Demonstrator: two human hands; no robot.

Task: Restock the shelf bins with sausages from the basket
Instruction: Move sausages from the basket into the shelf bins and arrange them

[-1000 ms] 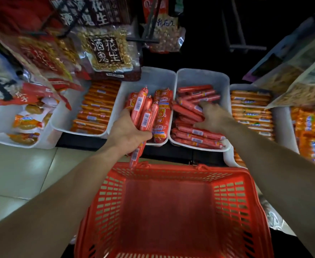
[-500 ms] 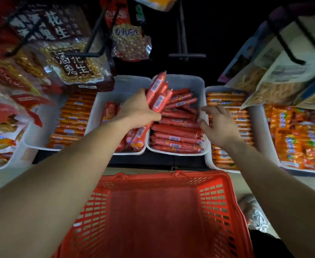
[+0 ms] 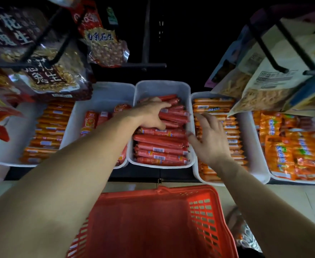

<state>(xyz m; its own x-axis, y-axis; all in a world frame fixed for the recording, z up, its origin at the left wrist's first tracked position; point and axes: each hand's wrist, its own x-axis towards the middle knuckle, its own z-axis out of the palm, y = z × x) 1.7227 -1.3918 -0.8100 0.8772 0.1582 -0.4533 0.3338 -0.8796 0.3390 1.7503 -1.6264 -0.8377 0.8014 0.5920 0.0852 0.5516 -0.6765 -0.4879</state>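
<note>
A white shelf bin (image 3: 160, 85) in the middle of the row is packed with red sausages (image 3: 160, 146) lying crosswise. My left hand (image 3: 151, 116) lies on the sausages at the back of this bin, with fingers stretched out over them and the thumb spread below. My right hand (image 3: 209, 140) hovers open with fingers spread, just over the wall between the middle bin and the bin of orange sausages (image 3: 214, 107) to the right. The red plastic basket (image 3: 153, 220) stands below the shelf edge, and its visible floor is bare.
A partly filled white bin (image 3: 104, 97) with red packs sits left of the middle one, then a bin of orange sausages (image 3: 48, 131). Orange packets (image 3: 292, 146) fill the far right bin. Snack bags (image 3: 50, 75) hang on hooks at upper left, and more snack bags (image 3: 264, 86) at upper right.
My left hand carried the bundle of red sausages from above the basket into the middle bin and laid it flat. My right hand drew back to the right, off the red sausages.
</note>
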